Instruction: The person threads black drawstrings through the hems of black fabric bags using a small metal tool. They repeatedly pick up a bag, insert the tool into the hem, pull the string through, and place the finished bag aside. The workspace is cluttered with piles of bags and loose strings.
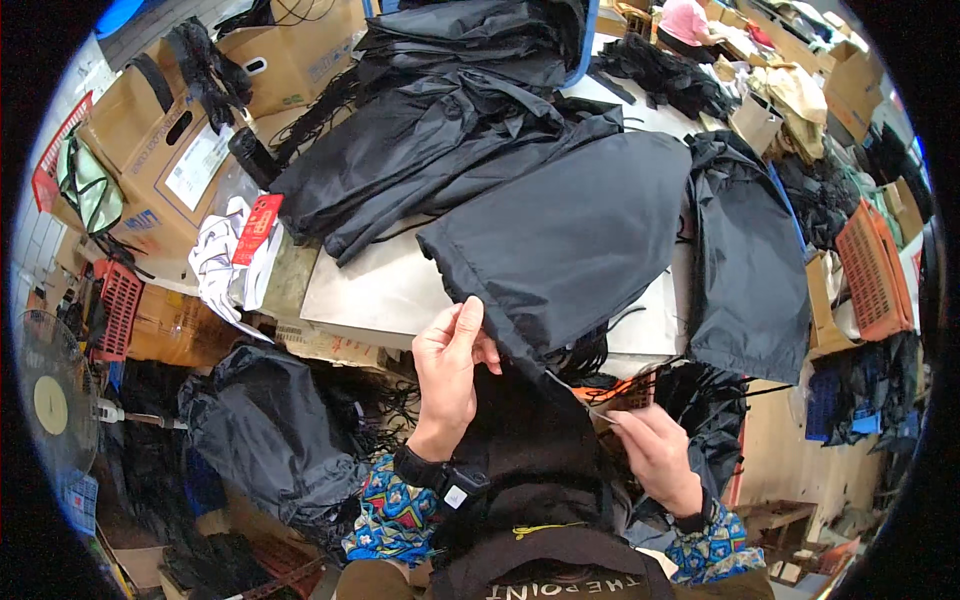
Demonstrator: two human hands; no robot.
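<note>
Left hand (pixel 450 370) pinches the hem of a black fabric piece (pixel 575 230), probably to keep that edge steady; the piece lies across the table, near edge drooping toward the lap. Right hand (pixel 655 455) pinches a thin pale strip (pixel 598 413) by the hem's right end, seemingly to control it; from here I can't tell what it is. White tabletop (pixel 370 285): black fabric pile (pixel 420 150) behind, likely for easy reach; another black panel (pixel 750 260) right. Cluttered room: fan (pixel 50 405), carton (pixel 150 175), orange crate (pixel 875 265) far right.
</note>
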